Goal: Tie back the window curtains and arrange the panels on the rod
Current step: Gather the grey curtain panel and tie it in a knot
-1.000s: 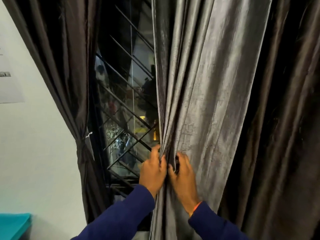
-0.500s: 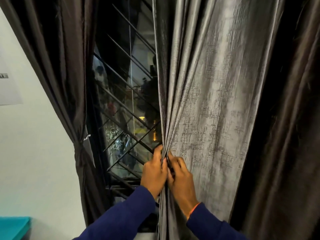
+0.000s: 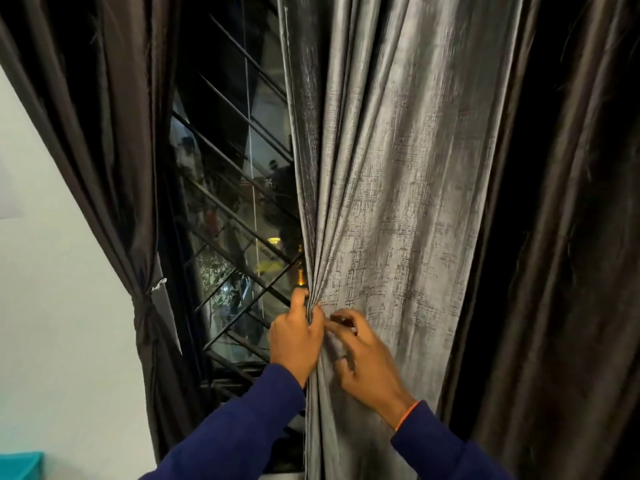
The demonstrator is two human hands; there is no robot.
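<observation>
The grey curtain panel hangs dead centre, its left edge bunched into tight pleats that run down to about 6 o'clock, where the left hand has its fingers curled shut around that gathered edge. The right hand sits just at 3 o'clock of it, flat-ish on the fabric with fingers loosely spread and half bent, touching the cloth but not really gripping anything. Over at 9 o'clock the dark curtain is cinched by a tieback, with the barred window between the two.
</observation>
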